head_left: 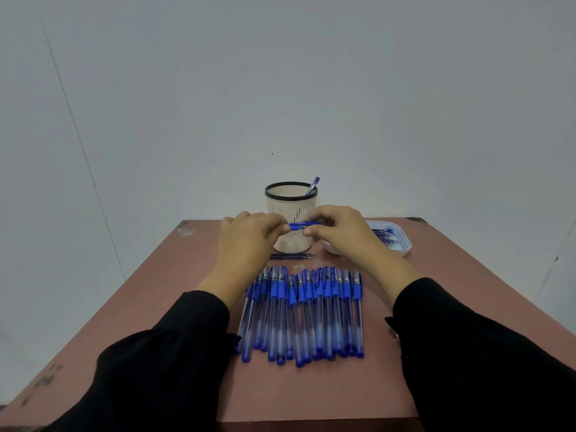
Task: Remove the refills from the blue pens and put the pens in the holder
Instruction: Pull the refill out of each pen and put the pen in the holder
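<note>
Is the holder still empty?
No, one blue pen already stands in the holder, leaning on its rim.

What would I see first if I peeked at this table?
First, two hands, left and right, pinching one blue pen between them, in front of the holder. Next, the big row of pens lying side by side near the person. A tray sits at the right.
</note>
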Motion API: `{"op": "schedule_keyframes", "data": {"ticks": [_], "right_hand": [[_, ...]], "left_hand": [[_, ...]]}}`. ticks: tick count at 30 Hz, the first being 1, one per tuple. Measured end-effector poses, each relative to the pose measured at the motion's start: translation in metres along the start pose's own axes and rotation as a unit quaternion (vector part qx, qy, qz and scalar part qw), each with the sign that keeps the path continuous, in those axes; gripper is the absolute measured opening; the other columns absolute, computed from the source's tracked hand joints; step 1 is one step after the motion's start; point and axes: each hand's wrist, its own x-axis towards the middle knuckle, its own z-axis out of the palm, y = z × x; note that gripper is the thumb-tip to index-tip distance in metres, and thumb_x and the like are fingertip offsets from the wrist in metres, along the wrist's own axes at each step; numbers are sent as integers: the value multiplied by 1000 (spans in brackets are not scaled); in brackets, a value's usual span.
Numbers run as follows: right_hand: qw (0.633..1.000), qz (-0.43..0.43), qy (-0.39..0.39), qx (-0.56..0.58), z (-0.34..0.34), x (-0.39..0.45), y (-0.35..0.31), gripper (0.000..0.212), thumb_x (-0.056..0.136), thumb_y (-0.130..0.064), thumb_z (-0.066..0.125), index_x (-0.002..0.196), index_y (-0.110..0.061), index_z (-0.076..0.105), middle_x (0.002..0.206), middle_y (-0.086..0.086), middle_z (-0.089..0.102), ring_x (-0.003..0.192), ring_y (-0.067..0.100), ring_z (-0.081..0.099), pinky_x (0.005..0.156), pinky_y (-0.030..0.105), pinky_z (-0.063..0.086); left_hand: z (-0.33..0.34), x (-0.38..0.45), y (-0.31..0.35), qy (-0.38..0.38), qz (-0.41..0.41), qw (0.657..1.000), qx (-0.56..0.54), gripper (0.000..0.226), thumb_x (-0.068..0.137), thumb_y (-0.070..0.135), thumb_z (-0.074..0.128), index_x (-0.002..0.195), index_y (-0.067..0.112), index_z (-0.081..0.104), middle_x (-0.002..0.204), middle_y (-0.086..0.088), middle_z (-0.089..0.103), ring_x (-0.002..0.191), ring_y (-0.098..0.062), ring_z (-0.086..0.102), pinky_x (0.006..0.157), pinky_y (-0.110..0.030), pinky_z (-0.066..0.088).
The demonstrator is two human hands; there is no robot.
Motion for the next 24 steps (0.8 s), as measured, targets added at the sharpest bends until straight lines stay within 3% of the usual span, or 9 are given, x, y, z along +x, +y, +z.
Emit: {"op": "schedule_keyframes", "data": {"ticks": [5, 9, 13, 16, 19, 22, 24], "right_hand": [[998, 22, -2, 58, -3, 2, -1, 13, 81, -8, 72, 92, -16, 72, 71, -2, 66, 58, 1, 59, 60, 8, 46], [996, 25, -5, 90, -3, 2, -2, 15, 82, -6, 72, 97, -9, 73, 72, 1, 67, 57, 3, 59, 61, 12, 49], [989, -4, 27, 142, -6, 2, -10, 12, 83, -4, 70, 90, -14, 72, 71, 1, 69, 63, 5, 64, 62, 18, 50], [966, -13, 95, 241, -8, 7, -15, 12, 85, -3, 67, 95, -8, 67, 77, 4, 70, 66, 9, 66, 62, 21, 52], [945, -35, 195, 259, -28, 17, -19, 16, 86, -1, 65, 93, -14, 59, 80, 3, 66, 65, 9, 62, 60, 21, 52], [945, -59, 260, 189, -58, 30, -23, 19, 90, -5, 62, 91, -23, 55, 82, 0, 63, 71, 10, 61, 65, 24, 52], [957, -58, 259, 116, -69, 42, -26, 15, 92, -9, 58, 94, -23, 55, 87, -1, 63, 76, 11, 61, 70, 25, 51]], "left_hand": [[4, 2, 3, 30, -18, 996, -80, 15, 89, 41, 57, 91, 33, 70, 77, 13, 60, 87, -9, 46, 85, -27, 19], [2, 2, 4, 61, -15, 994, -91, 9, 85, 38, 64, 87, 33, 70, 76, 14, 58, 87, -6, 45, 84, -25, 17], [-1, 4, 5, 86, 18, 993, -77, 12, 88, 39, 60, 95, 34, 68, 84, 15, 65, 89, -10, 49, 84, -27, 19], [-1, 8, 4, 112, 26, 991, -62, 31, 88, 39, 60, 118, 31, 61, 108, 12, 66, 104, -15, 50, 89, -28, 21], [-4, 9, 1, 131, -23, 989, -58, 63, 85, 41, 64, 141, 26, 39, 134, 5, 51, 125, -19, 37, 102, -34, 21], [-5, 18, -6, 83, -119, 982, -121, 79, 82, 47, 66, 147, 25, 26, 146, 0, 36, 137, -20, 22, 112, -42, 18], [4, 28, -12, 19, -166, 974, -153, 91, 75, 57, 67, 148, 27, 20, 150, -2, 31, 141, -22, 16, 114, -47, 16]]}}
